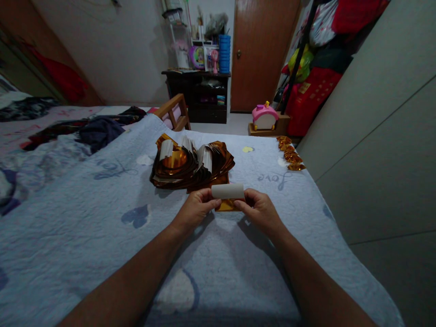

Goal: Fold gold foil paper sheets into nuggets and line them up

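Between my two hands is a sheet of gold foil paper [227, 205], its far part curled over so that a white backing [227, 191] shows as a roll. My left hand [199, 206] pinches its left end with thumb and fingers. The right end is pinched the same way by my right hand [259, 208]. Just beyond my hands lies a big curled stack of gold foil sheets [173, 175] with white backs. Several folded gold foil pieces [291, 154] lie in a row at the far right edge of the bed.
A pale blue quilt [136, 254] with hearts covers the bed. Rumpled clothes [102, 134] lie at the left. Beyond the far edge are a wooden chair [177, 111], a dark cabinet [209, 104] and a pink toy [265, 116]. A pale wardrobe [381, 150] borders the right.
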